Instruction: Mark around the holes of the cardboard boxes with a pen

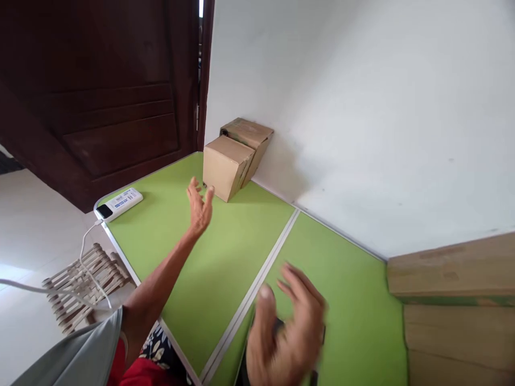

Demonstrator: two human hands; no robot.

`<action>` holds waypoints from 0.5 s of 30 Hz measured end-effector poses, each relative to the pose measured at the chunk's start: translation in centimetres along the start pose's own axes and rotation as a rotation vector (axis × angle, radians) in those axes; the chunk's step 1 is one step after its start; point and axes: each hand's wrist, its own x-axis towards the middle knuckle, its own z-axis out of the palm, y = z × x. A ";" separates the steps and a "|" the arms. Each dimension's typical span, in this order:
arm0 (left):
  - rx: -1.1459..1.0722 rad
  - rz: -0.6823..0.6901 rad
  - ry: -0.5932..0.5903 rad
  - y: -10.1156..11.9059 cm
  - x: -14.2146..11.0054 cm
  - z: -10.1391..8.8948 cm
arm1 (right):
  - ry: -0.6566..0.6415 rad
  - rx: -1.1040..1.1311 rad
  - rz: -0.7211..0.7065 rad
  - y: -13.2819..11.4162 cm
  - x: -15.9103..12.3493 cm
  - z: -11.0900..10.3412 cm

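My left hand (pixel 200 210) reaches over the green folding table (pixel 177 295) with its fingers apart and nothing in it. Closest to it is a small cardboard box (pixel 225 163), just beyond the fingertips. A second cardboard box (pixel 247 131) stands behind that one, against the wall. Nearer to me, my right hand (pixel 287 327) is raised above the table, slightly blurred, thumb and fingers apart and holding nothing visible. Under it lies a dark flat object (pixel 241 370), mostly hidden by the hand, so its kind cannot be made out.
A white power bank (pixel 123 203) with a cable (pixel 82 249) lies at the table's left corner. Below that edge stands a slatted wooden stool (pixel 86 287). Larger cardboard boxes (pixel 454 271) occupy the right side. A white wall (pixel 362 118) and a dark door (pixel 124 69) border the table.
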 end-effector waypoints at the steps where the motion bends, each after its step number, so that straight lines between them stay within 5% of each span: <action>1: 0.011 -0.027 0.042 -0.7 2.0 -0.4 | -0.127 0.072 0.111 0.1 1.8 3.1; 3: 0.029 -0.068 0.088 -1.9 5.2 -0.8 | -0.392 0.197 0.346 1.4 5.0 9.0; 8: 0.038 -0.088 0.056 -4.0 9.8 0.3 | -0.483 0.211 0.417 7.0 10.4 19.7; 11: 0.040 -0.087 0.002 -4.4 10.5 1.3 | -0.512 0.231 0.422 8.5 11.5 22.1; 15: 0.071 -0.088 -0.029 -4.1 8.3 1.0 | -0.515 0.249 0.413 8.0 10.8 21.6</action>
